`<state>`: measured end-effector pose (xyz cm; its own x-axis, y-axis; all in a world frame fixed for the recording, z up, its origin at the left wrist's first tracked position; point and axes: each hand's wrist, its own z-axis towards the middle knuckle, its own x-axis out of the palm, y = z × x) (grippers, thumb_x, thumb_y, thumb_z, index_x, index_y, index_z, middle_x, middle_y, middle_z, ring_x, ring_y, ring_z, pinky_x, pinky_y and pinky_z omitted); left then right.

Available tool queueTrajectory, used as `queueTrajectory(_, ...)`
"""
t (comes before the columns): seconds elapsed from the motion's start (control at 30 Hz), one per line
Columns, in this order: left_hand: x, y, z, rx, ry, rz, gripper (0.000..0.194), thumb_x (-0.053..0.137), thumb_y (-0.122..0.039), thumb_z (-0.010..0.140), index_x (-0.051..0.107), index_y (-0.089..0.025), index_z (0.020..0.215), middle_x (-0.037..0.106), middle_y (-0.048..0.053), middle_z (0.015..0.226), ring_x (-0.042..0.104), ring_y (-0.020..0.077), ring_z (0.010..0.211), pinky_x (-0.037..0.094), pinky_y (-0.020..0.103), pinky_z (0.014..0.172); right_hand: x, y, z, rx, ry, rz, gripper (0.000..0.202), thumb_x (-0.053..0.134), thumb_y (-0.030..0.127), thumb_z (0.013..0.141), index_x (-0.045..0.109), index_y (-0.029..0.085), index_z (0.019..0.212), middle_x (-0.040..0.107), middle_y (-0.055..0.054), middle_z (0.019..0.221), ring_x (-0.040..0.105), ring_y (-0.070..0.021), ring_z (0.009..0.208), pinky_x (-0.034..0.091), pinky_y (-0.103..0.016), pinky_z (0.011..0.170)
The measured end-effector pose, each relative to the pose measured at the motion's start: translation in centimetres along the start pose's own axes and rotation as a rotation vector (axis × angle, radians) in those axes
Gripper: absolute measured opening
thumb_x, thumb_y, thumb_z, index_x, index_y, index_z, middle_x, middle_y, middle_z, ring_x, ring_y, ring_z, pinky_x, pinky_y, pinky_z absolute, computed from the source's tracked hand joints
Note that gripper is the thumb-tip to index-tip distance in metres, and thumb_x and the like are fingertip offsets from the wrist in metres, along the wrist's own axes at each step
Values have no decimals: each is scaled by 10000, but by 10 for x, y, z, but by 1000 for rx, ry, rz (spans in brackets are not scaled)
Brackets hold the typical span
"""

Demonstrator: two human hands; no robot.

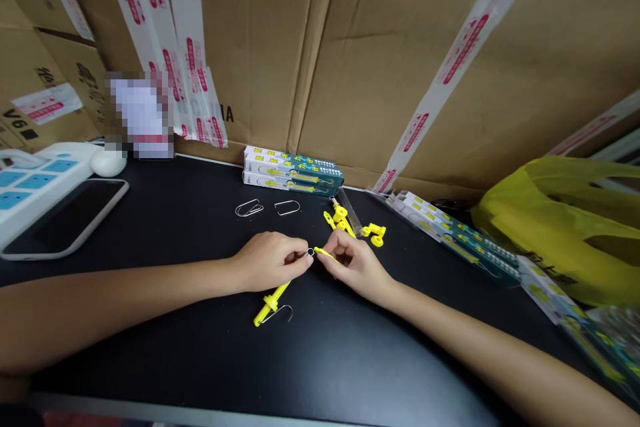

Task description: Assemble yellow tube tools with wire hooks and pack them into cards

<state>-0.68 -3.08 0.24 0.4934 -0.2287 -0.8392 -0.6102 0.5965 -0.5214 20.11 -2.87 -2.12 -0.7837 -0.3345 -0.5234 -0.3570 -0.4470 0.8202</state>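
Observation:
My left hand (274, 259) pinches a small metal ring (311, 252) between thumb and fingertips. Facing it, my right hand (357, 265) holds a thin yellow plastic piece (325, 254), its tip close to the ring; whether they touch is too small to tell. Below my left hand lies a yellow rod (265, 307) with a collar and a metal hook (285, 312); its upper end is hidden by the hand. Several yellow plastic parts (341, 215) lie beyond my right hand, by a clear tube (350, 210). Two bent wire pieces (249, 208) (287, 207) rest on the black table.
Printed boxes (293, 172) stand against the cardboard; more boxes (455, 233) lie at the right beside a yellow bag (560, 227). A phone (65, 220) and a white power strip (37, 183) are at the left of the black table (200, 353).

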Motion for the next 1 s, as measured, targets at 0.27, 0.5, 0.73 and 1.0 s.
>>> queueTrajectory(0.27,0,-1,0,-8,1,11,335,422,-363,876,428,-177,597,472,-45,517,403,90,474,194,232,493,1,-2,-1,-27,4,-94,237,518,393,872,456,206,742,476,32,606,414,-100,517,343,-221,480)
queueTrajectory(0.5,0,-2,-1,-14,1,40,326,424,-363,871,437,-180,601,480,-41,522,410,96,482,190,232,497,0,0,-3,-87,-6,-175,206,517,348,878,476,201,740,487,27,610,419,-97,519,343,-223,485)
queueTrajectory(0.73,0,0,0,6,2,40,331,414,-365,882,419,-179,608,470,-44,527,399,92,487,189,232,502,0,3,-1,-5,11,-3,215,535,340,874,438,201,742,482,47,571,449,-85,472,354,-209,453)
queueTrajectory(1.0,1,0,1,6,-6,45,319,411,-360,887,404,-178,625,464,-50,533,398,87,491,177,234,502,1,3,0,25,31,94,228,548,348,867,432,195,745,467,63,521,434,-74,430,340,-194,427)
